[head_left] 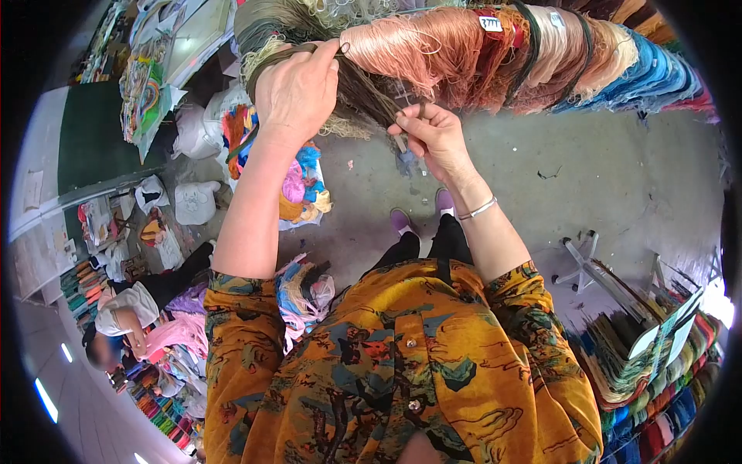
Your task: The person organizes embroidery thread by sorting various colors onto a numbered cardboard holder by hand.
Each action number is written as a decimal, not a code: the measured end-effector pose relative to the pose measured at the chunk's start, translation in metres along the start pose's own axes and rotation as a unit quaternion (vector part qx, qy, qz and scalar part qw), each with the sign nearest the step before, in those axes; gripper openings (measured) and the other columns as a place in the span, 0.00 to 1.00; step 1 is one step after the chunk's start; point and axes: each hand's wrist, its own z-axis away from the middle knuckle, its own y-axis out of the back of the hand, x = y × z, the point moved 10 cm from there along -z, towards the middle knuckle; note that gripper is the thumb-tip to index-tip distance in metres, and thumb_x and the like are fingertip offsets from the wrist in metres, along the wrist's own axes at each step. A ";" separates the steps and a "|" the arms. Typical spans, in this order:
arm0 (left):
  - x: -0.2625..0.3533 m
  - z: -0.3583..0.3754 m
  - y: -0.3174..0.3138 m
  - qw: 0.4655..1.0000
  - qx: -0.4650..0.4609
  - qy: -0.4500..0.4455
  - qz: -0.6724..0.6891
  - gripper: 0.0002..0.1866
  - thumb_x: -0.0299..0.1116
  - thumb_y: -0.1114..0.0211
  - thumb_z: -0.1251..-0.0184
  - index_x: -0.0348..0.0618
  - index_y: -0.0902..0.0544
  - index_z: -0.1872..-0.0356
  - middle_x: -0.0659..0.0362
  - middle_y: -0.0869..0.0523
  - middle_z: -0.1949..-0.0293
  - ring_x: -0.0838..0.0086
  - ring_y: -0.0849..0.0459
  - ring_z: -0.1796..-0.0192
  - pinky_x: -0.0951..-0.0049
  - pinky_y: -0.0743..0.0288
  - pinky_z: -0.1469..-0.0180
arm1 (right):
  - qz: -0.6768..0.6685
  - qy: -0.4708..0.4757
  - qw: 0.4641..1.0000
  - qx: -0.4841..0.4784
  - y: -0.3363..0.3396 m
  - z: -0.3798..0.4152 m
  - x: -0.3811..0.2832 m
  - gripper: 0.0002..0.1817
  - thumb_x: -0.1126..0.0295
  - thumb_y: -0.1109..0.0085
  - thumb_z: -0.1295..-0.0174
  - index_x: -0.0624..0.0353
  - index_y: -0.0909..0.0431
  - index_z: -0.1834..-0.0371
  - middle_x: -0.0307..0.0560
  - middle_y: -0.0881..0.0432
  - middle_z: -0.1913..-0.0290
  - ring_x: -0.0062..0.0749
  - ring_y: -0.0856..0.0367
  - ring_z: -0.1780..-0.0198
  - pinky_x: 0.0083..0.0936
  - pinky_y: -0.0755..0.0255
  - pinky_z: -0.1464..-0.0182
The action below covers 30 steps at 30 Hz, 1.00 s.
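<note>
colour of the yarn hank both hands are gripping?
Dark olive-brown hank, held by the left hand and right hand; head view.

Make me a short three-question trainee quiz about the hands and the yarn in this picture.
1. True or false: the left hand grips a dark olive-brown yarn bundle.
2. Which wrist wears the silver bracelet: A left, B right?
3. Fill in: the right hand pinches ____ of that bundle.

Key: 1 true. 2 B. 3 strands.
</note>
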 end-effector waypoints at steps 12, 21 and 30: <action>0.001 -0.001 -0.001 1.000 -0.016 0.007 -0.015 0.13 0.38 0.46 0.31 0.50 0.20 0.50 0.55 0.14 0.70 0.58 0.15 0.65 0.58 0.23 0.61 | -0.037 0.004 0.999 0.001 -0.002 0.007 -0.007 0.03 0.74 0.38 0.36 0.58 0.22 0.65 0.45 0.14 0.64 0.13 0.34 0.81 0.12 0.44 0.79; 0.000 -0.001 0.000 1.000 -0.018 0.009 -0.015 0.13 0.37 0.46 0.31 0.50 0.20 0.50 0.55 0.15 0.70 0.58 0.15 0.65 0.57 0.23 0.61 | -0.024 0.058 0.997 0.034 0.022 0.021 -0.017 0.05 0.78 0.36 0.39 0.63 0.21 0.62 0.33 0.21 0.68 0.12 0.38 0.77 0.12 0.44 0.74; -0.003 0.000 0.000 1.000 0.009 0.004 0.008 0.13 0.37 0.44 0.31 0.52 0.19 0.49 0.55 0.16 0.72 0.57 0.16 0.67 0.57 0.24 0.64 | 0.375 0.273 0.880 0.106 0.023 0.057 -0.079 0.04 0.81 0.34 0.47 0.67 0.22 0.71 0.50 0.23 0.45 0.25 0.25 0.54 0.19 0.31 0.58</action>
